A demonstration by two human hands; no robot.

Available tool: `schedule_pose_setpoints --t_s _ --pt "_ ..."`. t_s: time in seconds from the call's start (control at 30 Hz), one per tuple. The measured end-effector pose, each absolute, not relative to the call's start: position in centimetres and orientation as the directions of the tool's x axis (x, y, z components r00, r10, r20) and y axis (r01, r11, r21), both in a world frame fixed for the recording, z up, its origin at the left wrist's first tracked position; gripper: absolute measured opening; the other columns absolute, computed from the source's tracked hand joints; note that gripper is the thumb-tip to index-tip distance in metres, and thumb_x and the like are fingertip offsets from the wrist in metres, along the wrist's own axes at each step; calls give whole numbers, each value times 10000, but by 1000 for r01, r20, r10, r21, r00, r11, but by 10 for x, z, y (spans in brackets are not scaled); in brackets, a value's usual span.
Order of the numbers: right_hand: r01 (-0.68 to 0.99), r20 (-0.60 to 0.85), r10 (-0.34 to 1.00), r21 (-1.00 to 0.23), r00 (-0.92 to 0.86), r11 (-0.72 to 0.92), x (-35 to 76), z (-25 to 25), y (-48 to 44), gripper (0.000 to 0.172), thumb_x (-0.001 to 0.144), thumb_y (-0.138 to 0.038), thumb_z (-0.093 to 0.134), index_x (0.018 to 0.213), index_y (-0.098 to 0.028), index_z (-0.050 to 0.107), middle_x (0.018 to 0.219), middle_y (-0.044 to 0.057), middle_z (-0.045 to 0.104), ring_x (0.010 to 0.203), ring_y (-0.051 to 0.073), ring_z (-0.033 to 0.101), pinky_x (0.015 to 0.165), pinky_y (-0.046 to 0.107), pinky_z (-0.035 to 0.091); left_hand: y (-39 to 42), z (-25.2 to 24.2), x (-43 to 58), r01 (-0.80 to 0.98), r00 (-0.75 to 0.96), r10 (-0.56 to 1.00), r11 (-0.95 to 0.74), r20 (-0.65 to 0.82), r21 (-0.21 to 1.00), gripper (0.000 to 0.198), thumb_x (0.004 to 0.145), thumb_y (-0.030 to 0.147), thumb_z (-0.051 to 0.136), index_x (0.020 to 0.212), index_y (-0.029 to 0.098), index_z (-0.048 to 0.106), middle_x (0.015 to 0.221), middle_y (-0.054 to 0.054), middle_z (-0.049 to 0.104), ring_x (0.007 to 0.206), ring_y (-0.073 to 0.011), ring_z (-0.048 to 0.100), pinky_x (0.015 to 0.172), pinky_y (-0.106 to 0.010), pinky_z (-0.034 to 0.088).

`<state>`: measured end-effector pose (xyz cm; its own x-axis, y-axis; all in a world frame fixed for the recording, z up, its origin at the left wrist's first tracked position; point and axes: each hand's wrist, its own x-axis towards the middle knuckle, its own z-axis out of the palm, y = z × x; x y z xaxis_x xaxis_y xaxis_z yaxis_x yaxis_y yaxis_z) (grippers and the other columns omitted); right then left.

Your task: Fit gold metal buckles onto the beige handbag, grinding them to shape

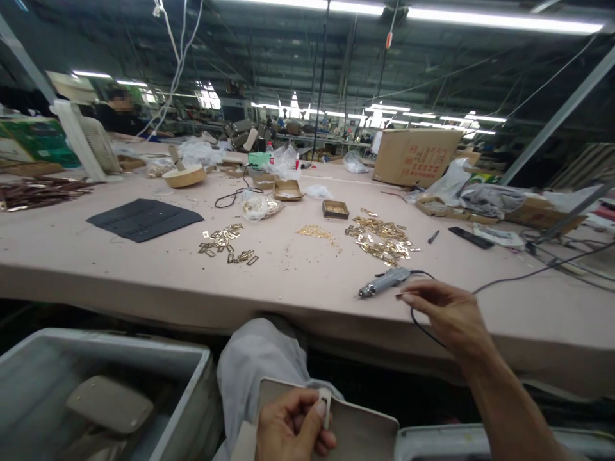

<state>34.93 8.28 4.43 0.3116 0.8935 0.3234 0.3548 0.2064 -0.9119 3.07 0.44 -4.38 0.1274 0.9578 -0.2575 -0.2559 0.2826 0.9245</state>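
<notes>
"Taupe panel (362, 426) first: where does it lie, and what is it like?"

"Under and just right of the fingers of the left hand (288, 428), low in front of the person. It looks smooth and flat, with rounded corners and a thin pale edge."

"Are those fingers open?"

"No, thumb and forefinger press together on a pale tab (325, 406), a narrow upright strip with a small dark slot. I can't tell whether it joins the panel."

"And the fingers of the right hand (449, 314)?"

"Raised near the front of the surface (288, 285), thumb and forefinger brought close at the tips. Something tiny and dark may sit there; I cannot tell whether they grip it."

"What is nearest to them?"

"Just left, a grey cylindrical power screwdriver (387, 280) with a shiny metal nose, lying on matte, pinkish cloth. Beyond it, a glinting heap of flat gold-coloured plates (384, 237)."

"Farther left of the right fingers?"

"A scatter of gold-coloured bits (317, 234), too small to make out, then thin rectangular metal frames (221, 240) with open middles, and a stiff dark sheet (144, 218) with angled corners."

"Beside the left fingers?"

"A knee in pale grey cloth (262, 352) just beyond, and farther left a hard-walled whitish bin (206, 362) holding a rounded taupe piece (108, 403)."
</notes>
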Motion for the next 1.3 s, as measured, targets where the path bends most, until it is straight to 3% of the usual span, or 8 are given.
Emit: schedule_pose_setpoints --t_s 0.17,0.4,0.6,0.8,1.07,1.3 --pt "149 92 992 -983 -88 105 265 24 57 238 850 -380 853 996 -197 813 985 76 749 889 188 683 766 264 545 5 -38 38 -248 147 946 318 -289 915 567 688 615 899 861 87 785 693 -98 743 549 -198 726 481 -217 570" --pt "50 38 970 -997 -240 52 235 3 43 194 928 -351 781 1054 -205 808 911 37 679 771 128 592 705 249 480 6 -38 33 -309 164 926 375 -339 874 609 634 599 935 872 63 771 709 -125 765 564 -202 738 487 -208 564" --pt "1 -59 983 -998 -174 -59 214 -2 29 281 831 -365 878 1026 -179 798 810 38 688 680 134 596 635 250 493 5 -38 29 -343 232 917 390 -325 855 620 622 594 949 905 62 800 763 -143 787 594 -197 749 521 -210 585" --pt "20 -65 991 -998 -117 -63 203 -17 22 288 833 -386 872 1028 -190 793 883 58 709 771 173 640 680 269 535 5 -38 27 -372 245 916 392 -318 842 567 622 552 964 885 72 815 762 -132 791 581 -187 747 517 -204 592" --pt "153 8 982 -988 -189 37 208 -12 22 178 901 -331 797 1042 -223 809 955 57 687 871 183 634 742 272 509 5 -38 23 -363 269 910 400 -316 842 508 679 471 939 941 53 817 806 -147 798 614 -190 757 545 -206 601" --pt "322 2 977 -944 -213 73 204 -4 20 138 939 -302 726 1001 -221 819 916 55 687 815 175 630 692 274 468 3 -34 23 -331 290 907 393 -304 858 470 728 425 899 977 36 809 820 -157 794 667 -210 771 598 -224 612"
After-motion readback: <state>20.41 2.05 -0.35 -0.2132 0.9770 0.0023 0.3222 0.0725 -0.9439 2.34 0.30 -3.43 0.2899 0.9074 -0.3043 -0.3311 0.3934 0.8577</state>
